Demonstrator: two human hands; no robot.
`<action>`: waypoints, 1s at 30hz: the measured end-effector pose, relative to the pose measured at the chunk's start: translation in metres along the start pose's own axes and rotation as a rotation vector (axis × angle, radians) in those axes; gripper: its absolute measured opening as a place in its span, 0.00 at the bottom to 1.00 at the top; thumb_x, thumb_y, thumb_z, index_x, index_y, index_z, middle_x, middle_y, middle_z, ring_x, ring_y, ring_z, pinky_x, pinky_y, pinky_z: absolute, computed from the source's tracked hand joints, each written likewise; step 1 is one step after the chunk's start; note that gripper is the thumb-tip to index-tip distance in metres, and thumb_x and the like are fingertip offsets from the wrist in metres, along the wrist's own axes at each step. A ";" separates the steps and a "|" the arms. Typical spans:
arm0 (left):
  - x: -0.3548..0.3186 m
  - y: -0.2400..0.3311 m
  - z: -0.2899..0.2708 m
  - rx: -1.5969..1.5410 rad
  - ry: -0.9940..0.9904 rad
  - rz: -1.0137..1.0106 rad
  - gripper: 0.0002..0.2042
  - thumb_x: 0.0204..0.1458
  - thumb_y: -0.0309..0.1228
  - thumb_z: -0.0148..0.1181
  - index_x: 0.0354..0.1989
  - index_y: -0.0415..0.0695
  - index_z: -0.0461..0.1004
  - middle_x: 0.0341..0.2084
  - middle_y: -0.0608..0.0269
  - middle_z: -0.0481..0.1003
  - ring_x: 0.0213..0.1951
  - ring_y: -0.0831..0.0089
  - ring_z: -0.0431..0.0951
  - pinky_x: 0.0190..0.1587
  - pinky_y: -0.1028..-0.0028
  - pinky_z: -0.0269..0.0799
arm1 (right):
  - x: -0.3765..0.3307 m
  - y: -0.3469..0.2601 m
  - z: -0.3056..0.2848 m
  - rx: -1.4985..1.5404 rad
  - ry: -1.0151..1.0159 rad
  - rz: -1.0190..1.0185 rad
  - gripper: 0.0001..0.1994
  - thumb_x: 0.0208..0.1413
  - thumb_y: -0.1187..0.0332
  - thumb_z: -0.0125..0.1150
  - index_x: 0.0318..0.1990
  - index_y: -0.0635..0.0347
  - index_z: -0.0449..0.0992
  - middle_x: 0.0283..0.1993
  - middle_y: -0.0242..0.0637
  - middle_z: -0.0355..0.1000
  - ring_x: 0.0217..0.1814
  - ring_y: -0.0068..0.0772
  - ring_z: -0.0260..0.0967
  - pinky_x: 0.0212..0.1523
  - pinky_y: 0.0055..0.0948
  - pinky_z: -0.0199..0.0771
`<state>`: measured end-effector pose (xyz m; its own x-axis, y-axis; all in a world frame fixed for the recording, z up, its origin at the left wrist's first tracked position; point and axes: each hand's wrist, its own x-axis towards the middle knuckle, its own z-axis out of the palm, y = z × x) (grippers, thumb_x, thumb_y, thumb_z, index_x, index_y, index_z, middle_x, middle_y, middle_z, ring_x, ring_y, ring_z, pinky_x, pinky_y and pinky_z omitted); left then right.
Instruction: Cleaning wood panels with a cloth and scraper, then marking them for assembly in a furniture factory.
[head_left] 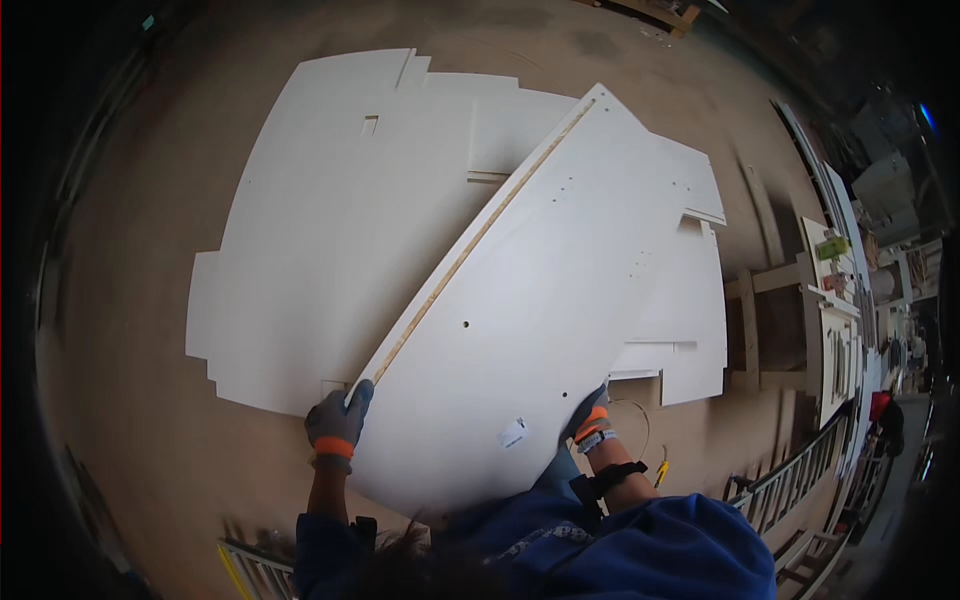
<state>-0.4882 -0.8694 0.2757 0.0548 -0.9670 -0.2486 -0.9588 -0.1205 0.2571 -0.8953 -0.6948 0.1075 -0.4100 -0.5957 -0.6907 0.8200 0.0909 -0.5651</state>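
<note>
A long white panel (500,300) with a brown groove along its left edge is held at an angle across my front. It has several small drilled holes and a white label (514,432) near my body. My left hand (338,418), in a grey glove with an orange cuff, is closed round its left edge. My right hand (588,412), gloved alike, grips the right edge, its fingers partly hidden by the panel. Beneath lie more white panels (330,210) with notched edges and a small rectangular cutout, partly covered by the held one.
To the right stands a wooden frame (775,325) with a bench top (838,350) carrying small items, one of them green. A yellow-handled tool (662,468) is near my right forearm. Ladders (790,475) lie at the lower right; another ladder (245,570) shows at the lower left.
</note>
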 end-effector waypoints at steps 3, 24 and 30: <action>-0.004 0.011 0.029 0.105 -0.065 -0.152 0.34 0.55 0.66 0.44 0.26 0.42 0.79 0.28 0.47 0.79 0.35 0.46 0.80 0.42 0.55 0.73 | 0.040 -0.012 0.004 0.072 -0.004 0.155 0.36 0.64 0.35 0.33 0.65 0.54 0.65 0.63 0.38 0.67 0.62 0.48 0.64 0.62 0.46 0.65; 0.046 0.188 0.176 -0.190 -0.361 -0.594 0.41 0.57 0.68 0.33 0.33 0.38 0.81 0.37 0.39 0.79 0.44 0.42 0.78 0.49 0.55 0.70 | 0.312 -0.201 0.022 -0.880 0.100 0.098 0.30 0.67 0.45 0.37 0.54 0.65 0.74 0.49 0.45 0.76 0.49 0.41 0.74 0.49 0.39 0.73; 0.068 0.210 0.249 -0.286 -0.285 -0.577 0.39 0.57 0.67 0.36 0.35 0.38 0.80 0.36 0.39 0.78 0.45 0.42 0.77 0.50 0.54 0.71 | 0.272 -0.169 -0.109 -1.379 0.019 0.170 0.35 0.64 0.38 0.37 0.58 0.63 0.71 0.54 0.50 0.74 0.58 0.48 0.70 0.57 0.40 0.68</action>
<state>-0.7553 -0.9047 0.0803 0.4200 -0.6392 -0.6442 -0.6856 -0.6886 0.2363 -1.1891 -0.7850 -0.0338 -0.3603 -0.4882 -0.7949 -0.1871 0.8726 -0.4512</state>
